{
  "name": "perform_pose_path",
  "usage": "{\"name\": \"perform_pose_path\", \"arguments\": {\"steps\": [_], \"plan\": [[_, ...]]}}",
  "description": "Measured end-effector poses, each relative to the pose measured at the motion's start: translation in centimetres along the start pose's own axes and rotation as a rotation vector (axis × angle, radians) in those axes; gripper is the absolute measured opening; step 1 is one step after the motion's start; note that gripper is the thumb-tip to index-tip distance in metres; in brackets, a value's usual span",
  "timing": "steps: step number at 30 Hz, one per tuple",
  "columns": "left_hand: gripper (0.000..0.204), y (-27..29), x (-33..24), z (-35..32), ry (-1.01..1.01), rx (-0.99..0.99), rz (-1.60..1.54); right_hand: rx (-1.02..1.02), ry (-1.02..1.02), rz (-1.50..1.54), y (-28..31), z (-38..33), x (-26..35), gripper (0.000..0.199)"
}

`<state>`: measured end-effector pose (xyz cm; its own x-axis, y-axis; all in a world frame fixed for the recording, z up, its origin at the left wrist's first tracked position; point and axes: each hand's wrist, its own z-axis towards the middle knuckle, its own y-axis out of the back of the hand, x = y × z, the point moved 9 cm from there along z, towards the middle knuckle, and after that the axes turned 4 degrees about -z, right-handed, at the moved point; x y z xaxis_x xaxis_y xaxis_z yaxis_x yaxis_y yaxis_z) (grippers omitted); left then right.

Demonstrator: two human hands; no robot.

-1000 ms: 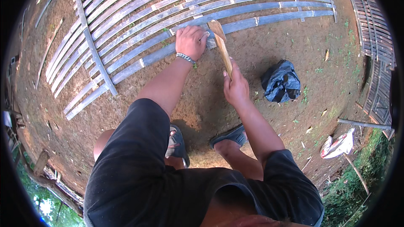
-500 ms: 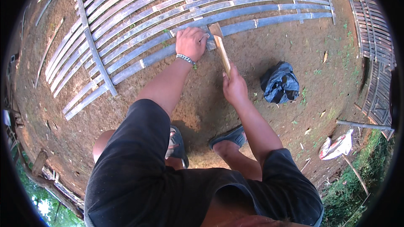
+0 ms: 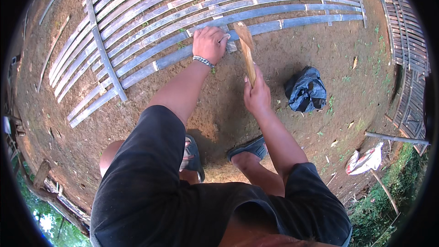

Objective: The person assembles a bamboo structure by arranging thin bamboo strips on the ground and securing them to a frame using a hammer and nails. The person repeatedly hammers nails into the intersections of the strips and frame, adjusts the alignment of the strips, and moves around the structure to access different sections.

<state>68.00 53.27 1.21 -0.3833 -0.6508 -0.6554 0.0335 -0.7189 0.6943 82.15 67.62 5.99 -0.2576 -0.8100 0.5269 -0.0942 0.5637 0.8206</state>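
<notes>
A bamboo slat panel (image 3: 169, 58) lies on the ground in front of me. My left hand (image 3: 210, 45) rests on its nearest slats by a crosspiece, fingers curled, thumb and forefinger pinched together. Whatever small thing that pinch holds, if any, is too small to make out. To the right of it, my right hand (image 3: 258, 93) is closed round the near end of a short wooden stick (image 3: 247, 50). The stick's thicker far end is over the panel's near edge, a little apart from my left hand.
A crumpled dark plastic bag (image 3: 305, 90) sits on the dirt to the right. More slatted bamboo panels (image 3: 407, 32) stand along the right edge. A white sack (image 3: 364, 159) and a pole (image 3: 395, 137) lie at lower right. My sandalled feet (image 3: 247, 155) are below my hands.
The wooden stick's far end has lifted and turned, coming off the slat crosspiece beside my left hand. My left hand stays at nearly the same place on the panel.
</notes>
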Motion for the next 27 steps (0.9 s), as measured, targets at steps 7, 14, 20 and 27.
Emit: {"name": "perform_pose_path", "arguments": {"steps": [7, 14, 20, 27], "plan": [[0.006, -0.1, 0.2, -0.1, -0.006, -0.002, 0.001, 0.012, -0.036, 0.036, 0.3, 0.1, 0.2, 0.054], [0.005, -0.1, 0.2, 0.1, 0.001, 0.017, 0.048, 0.195, -0.164, -0.145, -2.1, 0.2, -2.2, 0.054], [0.004, 0.3, -0.5, -0.2, -0.005, 0.009, -0.015, 0.010, -0.072, -0.029, 0.2, -0.7, -1.1, 0.054], [0.027, 3.1, 1.1, 0.0, 0.049, -0.094, 0.031, 0.051, -0.167, -0.019, 1.4, -2.5, -1.5, 0.053]]}}
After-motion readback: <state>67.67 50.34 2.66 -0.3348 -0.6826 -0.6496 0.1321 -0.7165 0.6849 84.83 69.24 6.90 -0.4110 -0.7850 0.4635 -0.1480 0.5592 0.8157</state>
